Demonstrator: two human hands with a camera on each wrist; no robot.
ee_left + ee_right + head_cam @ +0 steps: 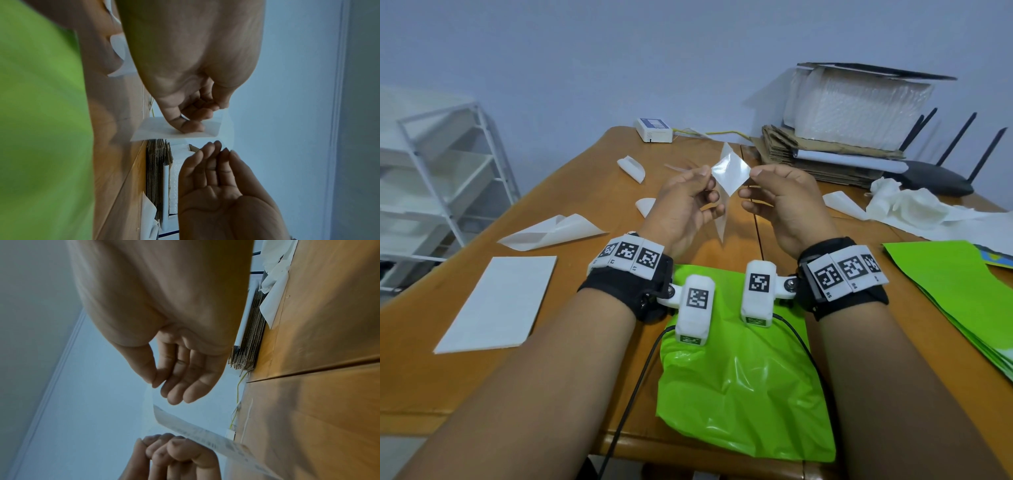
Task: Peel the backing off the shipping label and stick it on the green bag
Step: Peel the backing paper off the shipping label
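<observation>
Above the table, both hands hold a shipping label (731, 169) that is partly split from its backing. My left hand (709, 181) grips the printed label (195, 433) with curled fingers (191, 126). My right hand (751, 178) pinches a corner of the thin translucent backing (228, 129) between thumb and forefinger (159, 384). A narrow part of the sheet (720, 219) hangs down between the hands. The green bag (739, 377) lies flat and wrinkled on the table under my wrists, touching neither hand.
A stack of white label sheets (496, 301) lies at the left, with curled peeled backings (554, 231) beyond it. More green bags (955, 284) are stacked at the right. Cardboard (808, 154), bubble mailers (859, 113), a router (935, 178) and crumpled paper (907, 205) crowd the back right.
</observation>
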